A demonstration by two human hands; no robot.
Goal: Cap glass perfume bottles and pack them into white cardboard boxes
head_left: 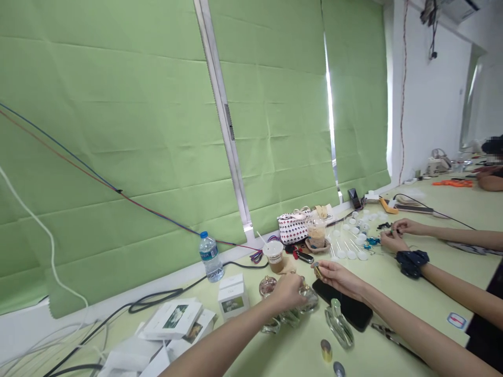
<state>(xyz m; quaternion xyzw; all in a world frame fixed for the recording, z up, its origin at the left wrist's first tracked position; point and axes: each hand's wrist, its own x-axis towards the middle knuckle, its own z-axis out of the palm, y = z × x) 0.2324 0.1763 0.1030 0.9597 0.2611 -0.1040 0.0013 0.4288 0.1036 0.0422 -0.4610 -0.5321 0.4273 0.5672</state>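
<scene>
My left hand (288, 289) is closed on a clear glass perfume bottle (305, 299) standing on the pale green table (432, 293), among other glass bottles (275, 320). My right hand (334, 276) hovers just right of it and pinches a small gold part (317, 270) at its fingertips. A flat glass bottle (338, 325) lies in front of my right forearm. A gold cap (326, 350) and a silver cap (338, 369) stand near the front edge. A black phone (348, 309) lies under my right wrist.
White boxes (173, 319) and another (233, 297) sit to the left, with a water bottle (210, 256), drink cups (274, 255) and a patterned pouch (293, 228) behind. Black cables (157, 301) trail left. A co-worker's hands (396, 235) work among white caps (353, 246) at right.
</scene>
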